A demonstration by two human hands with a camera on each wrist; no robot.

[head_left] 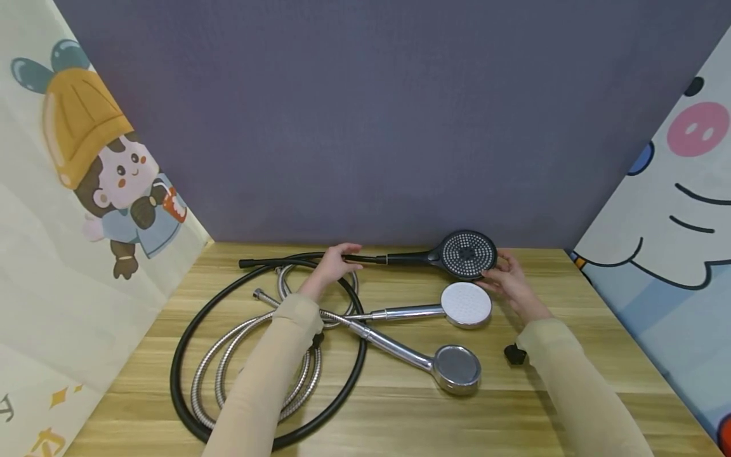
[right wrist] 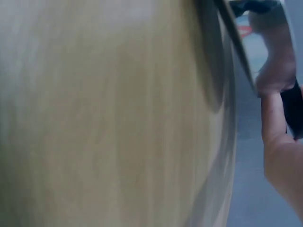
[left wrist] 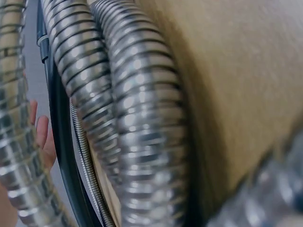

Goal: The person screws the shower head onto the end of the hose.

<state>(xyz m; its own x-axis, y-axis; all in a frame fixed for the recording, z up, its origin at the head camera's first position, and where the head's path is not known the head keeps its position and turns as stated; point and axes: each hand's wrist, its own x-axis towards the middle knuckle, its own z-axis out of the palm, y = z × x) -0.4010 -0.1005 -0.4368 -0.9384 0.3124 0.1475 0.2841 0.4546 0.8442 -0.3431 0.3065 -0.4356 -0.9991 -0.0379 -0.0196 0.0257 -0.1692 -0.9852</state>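
A black shower head with a dotted grey face lies at the far side, its handle pointing left into a black hose. My right hand grips the right rim of this head, thumb at the face. My left hand is around the hose just left of the handle, with thumb and fingers spread apart. Nearer lies a chrome shower head with a white face, just below the black one. Nearest is a chrome shower head with a grey face, its handle slanting up left.
Coiled silver metal hoses overlap the black hose on the left of the wooden tabletop. A dark grey wall rises behind the far edge. Cartoon-printed panels stand at both sides.
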